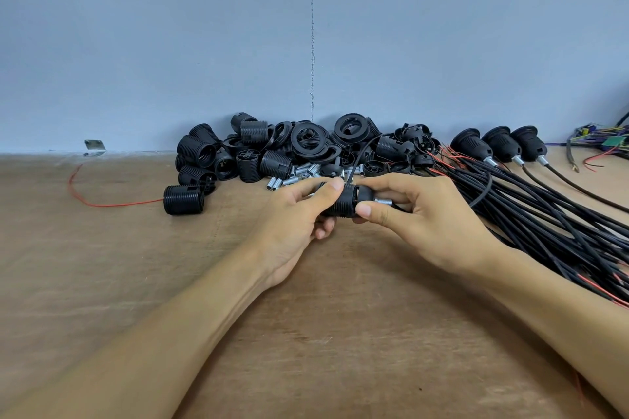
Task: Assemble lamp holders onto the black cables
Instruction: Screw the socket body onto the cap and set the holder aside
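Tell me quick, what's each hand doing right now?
Left hand: grips the lamp holder by its threaded barrel.
Right hand: pinches its cap end.

Black parts, brown tabletop [306,333], blue-grey wall [170,27].
The lamp holder [343,201] is black with fine ribbed threads and a silver metal stub. The pile of parts [272,150] is likewise black and ribbed, mixed with silver tubes [299,174]. The black cables [544,214] show red strands. A loose red wire [102,203] crosses the wood-grained tabletop.
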